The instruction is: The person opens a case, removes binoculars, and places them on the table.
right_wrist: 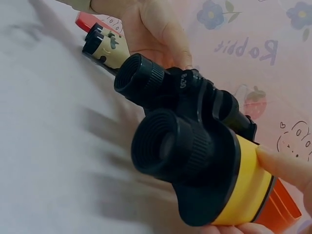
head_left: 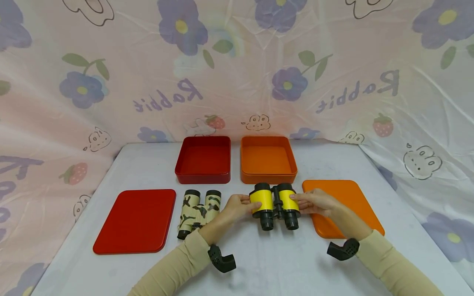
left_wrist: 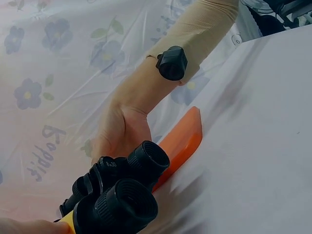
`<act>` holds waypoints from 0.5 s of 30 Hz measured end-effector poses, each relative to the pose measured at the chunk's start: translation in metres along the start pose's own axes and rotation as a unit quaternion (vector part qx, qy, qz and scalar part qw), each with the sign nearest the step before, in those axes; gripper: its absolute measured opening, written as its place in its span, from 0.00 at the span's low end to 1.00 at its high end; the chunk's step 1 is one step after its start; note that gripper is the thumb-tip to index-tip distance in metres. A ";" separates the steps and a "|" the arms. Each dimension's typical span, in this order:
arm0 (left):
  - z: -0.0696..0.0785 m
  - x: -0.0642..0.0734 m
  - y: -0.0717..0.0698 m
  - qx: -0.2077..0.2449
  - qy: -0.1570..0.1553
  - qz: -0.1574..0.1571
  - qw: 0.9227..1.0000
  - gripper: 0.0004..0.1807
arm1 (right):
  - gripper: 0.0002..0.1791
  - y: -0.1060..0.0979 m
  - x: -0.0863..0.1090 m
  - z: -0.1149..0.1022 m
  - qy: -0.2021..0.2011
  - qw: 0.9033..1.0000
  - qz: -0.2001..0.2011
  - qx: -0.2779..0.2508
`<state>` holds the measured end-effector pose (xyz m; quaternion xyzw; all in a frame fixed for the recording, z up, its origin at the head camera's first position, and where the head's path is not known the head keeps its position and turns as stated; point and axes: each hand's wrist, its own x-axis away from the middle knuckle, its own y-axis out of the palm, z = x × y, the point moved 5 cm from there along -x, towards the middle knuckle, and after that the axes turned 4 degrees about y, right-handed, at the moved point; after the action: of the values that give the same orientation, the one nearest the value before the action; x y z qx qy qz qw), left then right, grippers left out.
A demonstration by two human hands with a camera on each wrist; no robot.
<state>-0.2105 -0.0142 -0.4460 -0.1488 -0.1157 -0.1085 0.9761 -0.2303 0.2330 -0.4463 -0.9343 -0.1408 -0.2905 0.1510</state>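
Both hands hold a pair of yellow and black binoculars (head_left: 261,199) near the middle of the table, one hand at each barrel. My left hand (head_left: 238,207) grips the left barrel, thumb on its yellow band. On the other side my right hand (head_left: 314,202) grips the right barrel, its fingers partly hidden behind it. In the right wrist view the black eyepieces (right_wrist: 163,144) face the camera, and shadows fall on the table below them. Camouflage binoculars (head_left: 190,211) lie beside my left forearm, which covers part of them.
Behind stand a red box (head_left: 203,179) and an orange box (head_left: 268,179), both without lids. A red lid (head_left: 135,222) lies at the left of the white table (head_left: 266,267). An orange lid (head_left: 344,197) lies at the right, partly under my right hand and forearm. A printed curtain hangs behind.
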 end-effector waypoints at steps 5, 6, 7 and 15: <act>-0.003 -0.001 0.001 0.017 -0.003 -0.008 1.000 0.31 | 0.36 0.002 0.000 0.001 0.003 1.000 -0.002 0.004; -0.003 -0.001 0.001 0.020 -0.003 -0.009 1.000 0.31 | 0.35 0.002 0.000 0.001 0.005 1.000 -0.001 0.003; -0.003 -0.001 0.001 0.021 -0.003 -0.010 1.000 0.31 | 0.35 0.002 0.000 0.001 0.007 1.000 -0.002 0.002; -0.005 -0.002 0.002 0.015 -0.011 -0.015 1.000 0.32 | 0.38 0.003 -0.003 0.007 0.015 1.000 -0.003 0.001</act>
<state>-0.2105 -0.0140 -0.4520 -0.1333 -0.1308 -0.1198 0.9751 -0.2278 0.2319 -0.4537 -0.9293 -0.1415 -0.3048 0.1531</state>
